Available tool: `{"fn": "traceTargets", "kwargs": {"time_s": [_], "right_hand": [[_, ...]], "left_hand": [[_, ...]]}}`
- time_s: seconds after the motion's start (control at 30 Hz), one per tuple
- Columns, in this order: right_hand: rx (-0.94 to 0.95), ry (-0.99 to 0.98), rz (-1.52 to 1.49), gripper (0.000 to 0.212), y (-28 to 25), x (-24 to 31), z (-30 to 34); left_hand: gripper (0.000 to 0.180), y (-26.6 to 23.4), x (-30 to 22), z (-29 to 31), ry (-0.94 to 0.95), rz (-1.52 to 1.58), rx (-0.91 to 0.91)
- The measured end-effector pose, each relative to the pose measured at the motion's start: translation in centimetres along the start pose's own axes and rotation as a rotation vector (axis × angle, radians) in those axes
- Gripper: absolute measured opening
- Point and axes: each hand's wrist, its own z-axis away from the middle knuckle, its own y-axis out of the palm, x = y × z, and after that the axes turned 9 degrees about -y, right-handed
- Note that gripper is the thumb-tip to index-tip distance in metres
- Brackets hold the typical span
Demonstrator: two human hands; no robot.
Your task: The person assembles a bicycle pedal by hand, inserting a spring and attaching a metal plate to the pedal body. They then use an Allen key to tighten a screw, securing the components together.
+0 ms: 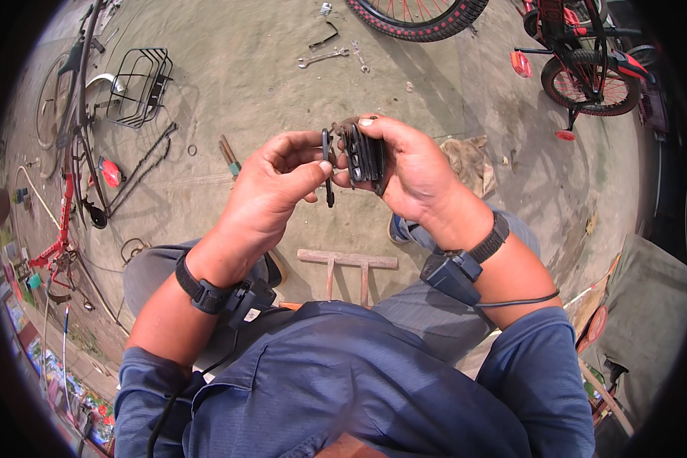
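Note:
Above my lap both hands are raised close together. In my right hand (409,164) is a dark part made of several flat black plates side by side (365,159); its exact kind I cannot make out. The thumb lies along its top and the fingers wrap behind it. My left hand (286,169) pinches a slim, flat black piece (327,169) between thumb and fingers, upright beside the plates. A narrow gap shows between the two, with some fingertips partly hidden there.
Ahead on the ground lie wrenches (324,58). A black wire basket (139,88) and a chain (146,164) are at the left. A child's bicycle (588,80) stands far right. A rag (468,164) lies beyond my right forearm, and a wooden piece (347,259) between my legs.

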Motion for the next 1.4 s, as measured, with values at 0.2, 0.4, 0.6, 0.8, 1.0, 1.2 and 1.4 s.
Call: {"fn": "traceTargets", "kwargs": {"time_s": [0.2, 0.4, 0.6, 0.8, 1.0, 1.2, 1.4], "right_hand": [[0.057, -0.005, 0.131, 0.019, 0.2, 0.7, 0.5], [0.053, -0.011, 0.056, 0.020, 0.4, 0.9, 0.7], [0.077, -0.027, 0.021, 0.022, 0.2, 1.0, 0.7], [0.097, -0.046, -0.001, 0.025, 0.2, 1.2, 0.8], [0.109, -0.073, 0.028, 0.027, 0.6, 1.4, 1.0], [0.317, 0.000, -0.029, 0.031, 0.6, 1.7, 1.2], [0.332, 0.026, -0.017, 0.032, 0.5, 1.6, 1.3]], "left_hand": [[0.042, -0.3, -0.1, 0.0, 0.008, 0.019, -0.028], [0.045, -1.2, -0.3, -0.5, 0.001, 0.096, -0.030], [0.040, -1.4, -0.6, -0.4, -0.011, 0.243, 0.064], [0.036, -1.5, -0.8, -0.1, -0.010, 0.291, 0.151], [0.030, -1.5, -0.8, 0.0, -0.026, 0.331, 0.255], [0.029, -1.3, -0.4, 0.0, -0.052, 0.431, 0.335], [0.027, -1.3, -0.1, -0.1, -0.057, 0.448, 0.368]]}}
